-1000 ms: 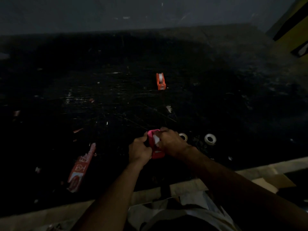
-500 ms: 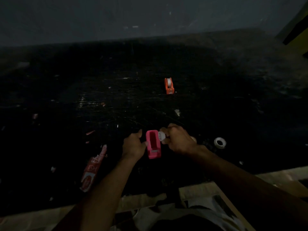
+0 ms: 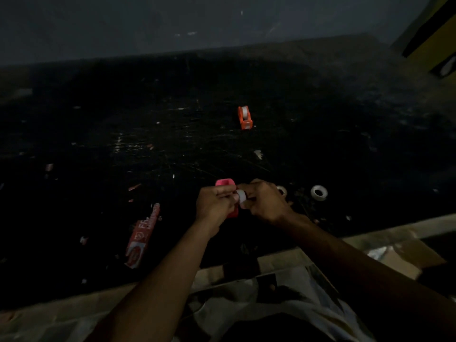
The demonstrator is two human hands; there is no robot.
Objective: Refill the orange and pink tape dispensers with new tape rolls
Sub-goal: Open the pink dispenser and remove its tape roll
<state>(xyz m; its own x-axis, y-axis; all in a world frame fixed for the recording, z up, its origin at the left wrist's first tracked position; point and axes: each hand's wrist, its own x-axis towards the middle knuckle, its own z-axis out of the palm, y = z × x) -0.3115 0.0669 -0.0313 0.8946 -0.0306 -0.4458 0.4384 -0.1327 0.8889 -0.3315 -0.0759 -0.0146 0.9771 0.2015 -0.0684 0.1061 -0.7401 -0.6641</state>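
Both hands meet over a dark worktop (image 3: 172, 149): the left hand (image 3: 214, 206) closes around a pink dispenser (image 3: 225, 187), while the right hand (image 3: 265, 202) pinches a white tape roll (image 3: 241, 197) touching it. An orange dispenser (image 3: 245, 117) stands well beyond.

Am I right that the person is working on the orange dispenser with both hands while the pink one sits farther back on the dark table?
Not quite: the colours are swapped. The head view shows both hands, left hand and right hand, on the pink dispenser, while the orange dispenser sits farther back on the dark table.
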